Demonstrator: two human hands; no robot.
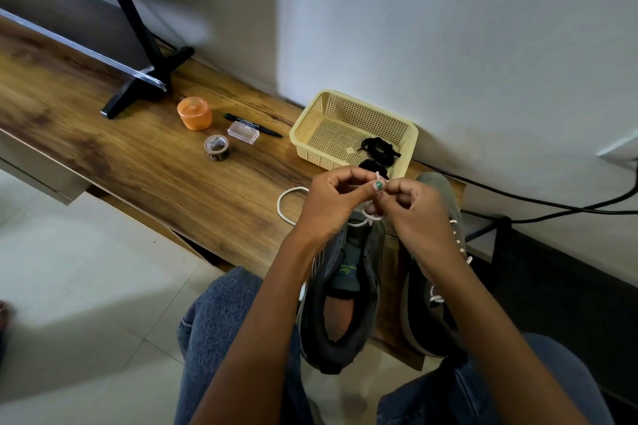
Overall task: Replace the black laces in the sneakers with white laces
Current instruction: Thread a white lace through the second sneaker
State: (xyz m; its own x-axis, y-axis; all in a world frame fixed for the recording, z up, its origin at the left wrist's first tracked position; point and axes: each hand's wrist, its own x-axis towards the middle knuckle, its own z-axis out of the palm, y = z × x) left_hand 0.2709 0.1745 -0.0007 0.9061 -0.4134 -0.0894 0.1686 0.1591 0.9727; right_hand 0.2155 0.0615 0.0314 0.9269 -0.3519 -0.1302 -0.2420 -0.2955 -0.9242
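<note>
We held both hands raised together over the toe of the left-hand grey sneaker (pixel 345 290), forearms reaching forward from our lap. Our left hand (pixel 331 200) had its fingers curled, thumb and forefinger pinching the white lace (pixel 288 207) near its tip. Our right hand (pixel 414 207), knuckles up, pinched the same lace just beside it. The lace looped left onto the wooden bench (pixel 138 155). The second sneaker (pixel 438 286), already threaded white, lay under our right forearm. Black laces (pixel 379 148) sat in the cream basket (pixel 324 124) beyond.
</note>
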